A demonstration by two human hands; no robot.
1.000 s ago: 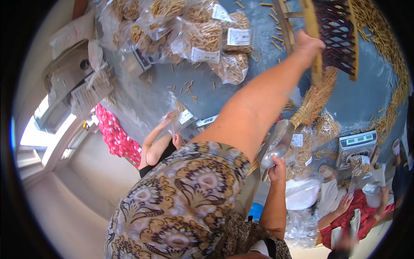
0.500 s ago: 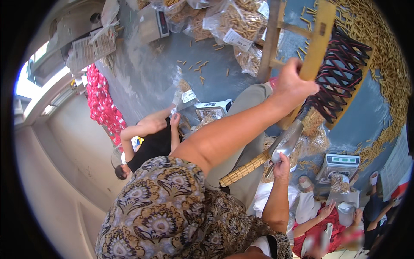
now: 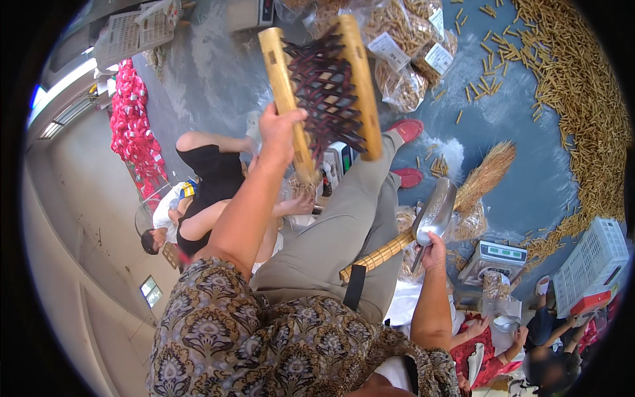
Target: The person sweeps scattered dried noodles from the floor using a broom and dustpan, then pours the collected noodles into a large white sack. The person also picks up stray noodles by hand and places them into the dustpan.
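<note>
My left hand (image 3: 278, 135) grips one wooden rail of a stool (image 3: 369, 99) with a seat of crisscrossed dark cords. The stool is held up off the floor, ahead and left of my legs. Lower right, my right hand (image 3: 433, 253) is closed on a shiny metal scoop (image 3: 436, 208). A broom (image 3: 486, 173) with straw bristles and a wrapped tan handle runs behind the scoop. Whether my right fingers also hold the broom is hidden.
Short brown sticks (image 3: 575, 106) lie heaped along the right. Filled clear bags (image 3: 403, 83) stand ahead. Digital scales (image 3: 493, 258) and a white crate (image 3: 592, 258) are at right. One co-worker (image 3: 218, 172) sits left; others (image 3: 483, 351) work lower right. My pink shoes (image 3: 407, 130) are on the floor.
My left hand has swung the stool from the right across to the left, uncovering my shoes and the broom's bristles. My right hand has kept its hold on the scoop. The view has shifted.
</note>
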